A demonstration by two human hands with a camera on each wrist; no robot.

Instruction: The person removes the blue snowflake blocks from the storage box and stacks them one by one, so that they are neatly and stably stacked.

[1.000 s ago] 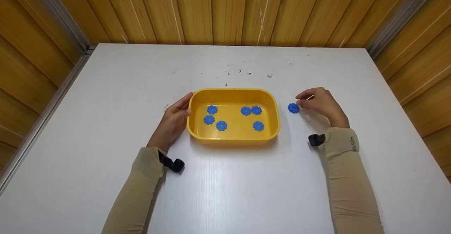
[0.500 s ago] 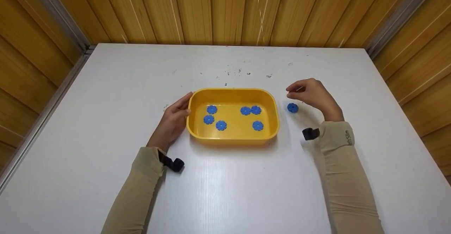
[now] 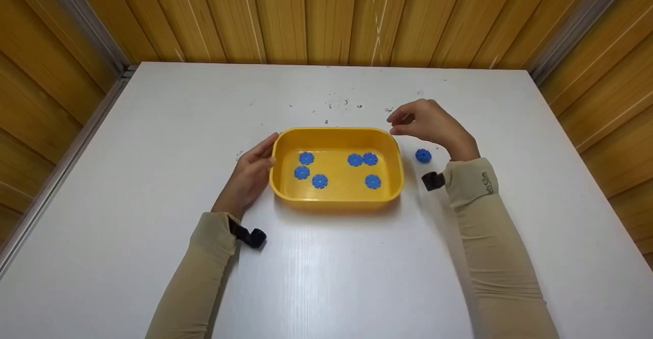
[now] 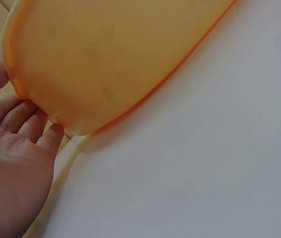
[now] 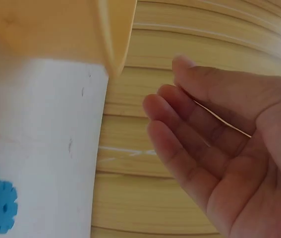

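Observation:
A yellow plastic tub stands on the white table with several blue notched discs inside, such as one disc near its right end. At the tub's left end my left hand holds it, thumb at the rim and fingers along the outer end wall; the left wrist view shows the fingertips touching that wall. My right hand is raised by the back right corner of the tub, fingers loosely bent, nothing between them. Right of the tub lies another blue notched disc, seen as a thick, stacked-looking disc in the right wrist view.
The white table has small dark marks toward its back. Yellow wood-patterned panels rise behind it and at both sides. A black wrist camera sticks out from the right sleeve, close beside the tub.
My right hand has left the single blue disc on the table and moved up and to the left, to the tub's back right corner. My left hand and the tub stay put.

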